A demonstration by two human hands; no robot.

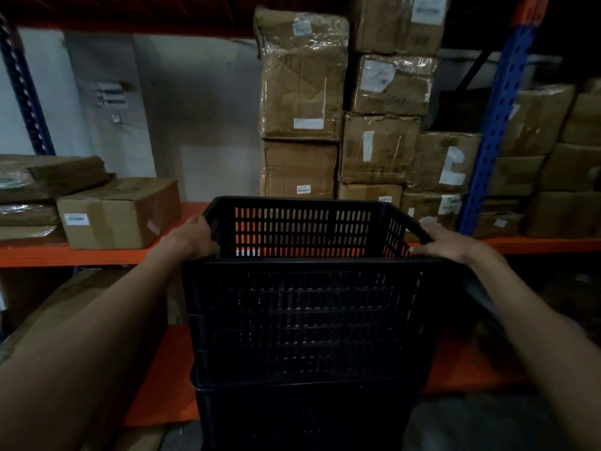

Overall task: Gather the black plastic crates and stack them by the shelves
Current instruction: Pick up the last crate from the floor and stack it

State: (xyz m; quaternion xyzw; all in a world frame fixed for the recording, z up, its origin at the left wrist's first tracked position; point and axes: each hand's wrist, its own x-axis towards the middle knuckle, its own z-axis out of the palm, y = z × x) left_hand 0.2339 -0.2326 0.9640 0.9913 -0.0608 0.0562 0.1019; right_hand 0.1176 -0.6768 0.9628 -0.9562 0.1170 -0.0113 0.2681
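Note:
A black slotted plastic crate (305, 229) sits on top of a stack of black crates (305, 346) right in front of me, against the shelving. My left hand (192, 237) grips the top crate's left rim. On the right rim rests my right hand (445, 240), fingers curled over the edge. The top crate is open and looks empty inside. The stack's base is out of view at the bottom.
Orange shelf beams (74, 255) run behind the stack. Cardboard boxes (120, 213) lie on the left of the shelf, and tall piles of taped boxes (341, 125) stand behind the crate. A blue upright (494, 131) rises at the right.

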